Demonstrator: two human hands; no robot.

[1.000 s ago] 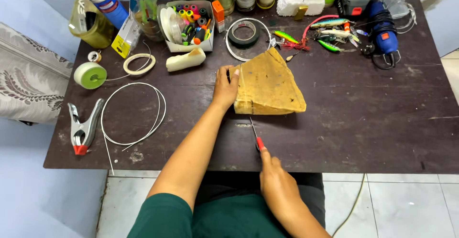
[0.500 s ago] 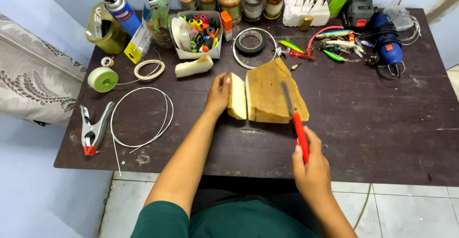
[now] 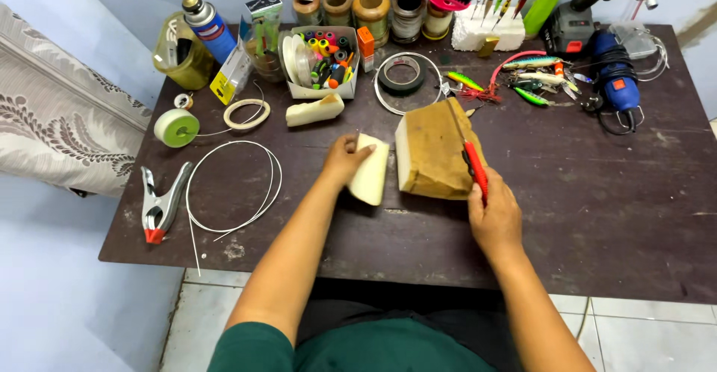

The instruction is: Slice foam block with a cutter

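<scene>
Pale foam slice (image 3: 370, 178) now sits split off just left of the big block (image 3: 433, 155), left hand (image 3: 345, 159) gripping it. Right hand (image 3: 493, 211) wraps the red-handled knife (image 3: 470, 159), blade resting across the block. Cut's done.

The dark brown wooden worktop (image 3: 597, 215) is scuffed pale in spots. Near its middle lies a tan block of foam-like material (image 3: 433, 152) with a cream cut face, and just beside it a cream slice (image 3: 370, 178). A red-handled knife (image 3: 474, 170) rests along the block. Toward the left edge sit a silver spring clamp with red tips (image 3: 163, 204), a white wire loop (image 3: 235, 185) and a lime-green spool (image 3: 177, 127). At the far edge are green and yellow fishing lures (image 3: 534, 81) and a blue power tool (image 3: 616, 81). The sleeves are dark green.
</scene>
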